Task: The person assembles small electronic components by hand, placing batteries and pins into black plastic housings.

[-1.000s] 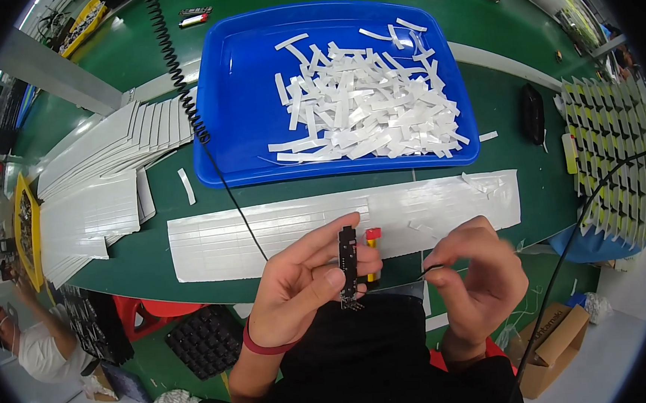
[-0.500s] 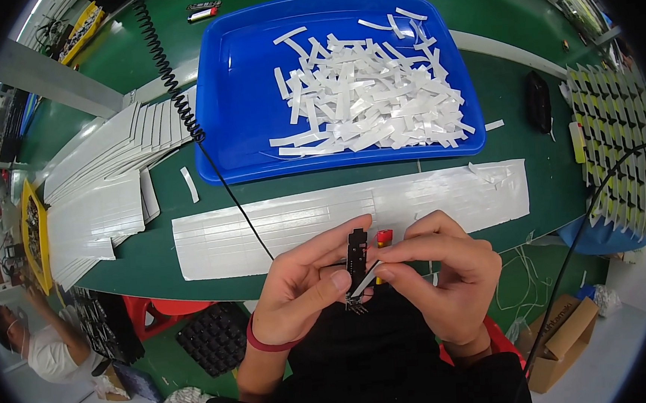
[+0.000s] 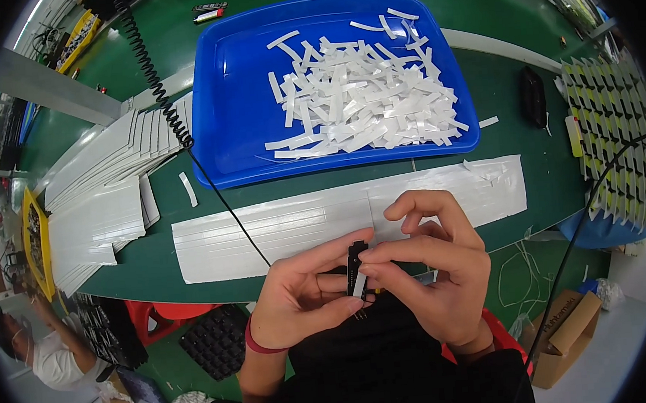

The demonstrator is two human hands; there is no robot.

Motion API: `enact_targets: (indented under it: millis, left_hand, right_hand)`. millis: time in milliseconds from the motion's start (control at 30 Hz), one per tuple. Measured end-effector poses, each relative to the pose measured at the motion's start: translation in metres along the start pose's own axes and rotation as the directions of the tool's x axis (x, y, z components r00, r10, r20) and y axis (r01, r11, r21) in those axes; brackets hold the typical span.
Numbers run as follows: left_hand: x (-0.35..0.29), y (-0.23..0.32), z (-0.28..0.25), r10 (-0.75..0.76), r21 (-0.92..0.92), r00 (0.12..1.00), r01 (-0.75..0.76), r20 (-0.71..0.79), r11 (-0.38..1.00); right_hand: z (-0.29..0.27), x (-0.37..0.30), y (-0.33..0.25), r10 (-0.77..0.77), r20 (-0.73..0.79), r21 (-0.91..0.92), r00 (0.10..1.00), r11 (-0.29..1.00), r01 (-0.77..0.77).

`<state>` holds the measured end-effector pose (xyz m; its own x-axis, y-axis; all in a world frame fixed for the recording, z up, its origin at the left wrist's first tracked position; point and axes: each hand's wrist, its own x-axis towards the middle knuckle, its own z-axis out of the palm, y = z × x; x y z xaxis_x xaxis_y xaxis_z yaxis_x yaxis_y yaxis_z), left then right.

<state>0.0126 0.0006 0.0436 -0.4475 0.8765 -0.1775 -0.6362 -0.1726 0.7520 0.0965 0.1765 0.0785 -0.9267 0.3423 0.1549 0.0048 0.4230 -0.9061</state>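
A narrow black circuit-board-like part (image 3: 354, 252) with small metal pins at its lower end stands upright between the thumb and fingers of my left hand (image 3: 288, 297). Along its face lies a short white strip (image 3: 359, 283), with my left thumb against its lower end. My right hand (image 3: 448, 282) pinches at the strip's upper end with thumb and index finger, its other fingers raised and bent. Both hands are over the near edge of the green table, just below a long white sheet of strips (image 3: 273, 239). What lies behind the black part is hidden by my fingers.
A blue tray (image 3: 237, 102) holds a heap of cut white strips. Stacked white sheets (image 3: 95, 206) lie left, near a coiled black cable (image 3: 151, 75). Rows of black-and-yellow parts (image 3: 606, 129) stand right. A cardboard box (image 3: 568, 334) is on the floor; a person (image 3: 52, 351) sits lower left.
The white strip, slanted off the black part before, now lies along its face. My right middle fingers have lifted and spread. A red-and-yellow cylinder seen behind the part is now hidden.
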Motion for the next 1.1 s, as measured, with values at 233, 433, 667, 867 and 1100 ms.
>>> enact_targets:
  millis: [233, 433, 667, 867, 1100]
  left_hand:
    - [-0.002, 0.002, 0.002, -0.008, 0.047, 1.0, 0.009, -0.019, 0.999]
    - [-0.004, -0.005, 0.009, 0.109, 0.217, 0.987, -0.081, -0.12, 0.973]
    - [0.002, -0.012, 0.01, 0.328, 0.081, 0.923, -0.318, -0.2, 0.945]
    - [0.002, -0.021, 0.01, 0.378, 0.186, 0.914, -0.35, -0.149, 0.918]
    - [0.002, -0.016, 0.012, 0.46, 0.402, 0.88, -0.381, -0.12, 0.833]
  right_hand:
    - [0.007, 0.003, 0.0, -0.036, -0.032, 0.036, 0.999, 0.999, 0.037]
    - [0.005, 0.003, 0.003, 0.06, 0.041, 0.176, 0.997, 0.982, -0.066]
    - [-0.002, -0.006, 0.0, -0.293, -0.051, -0.014, 0.955, 0.956, 0.292]
    - [0.011, -0.011, -0.001, -0.235, -0.074, 0.013, 0.969, 0.972, 0.236]
    - [0.013, -0.011, -0.006, -0.174, -0.092, 0.046, 0.981, 0.983, 0.178]
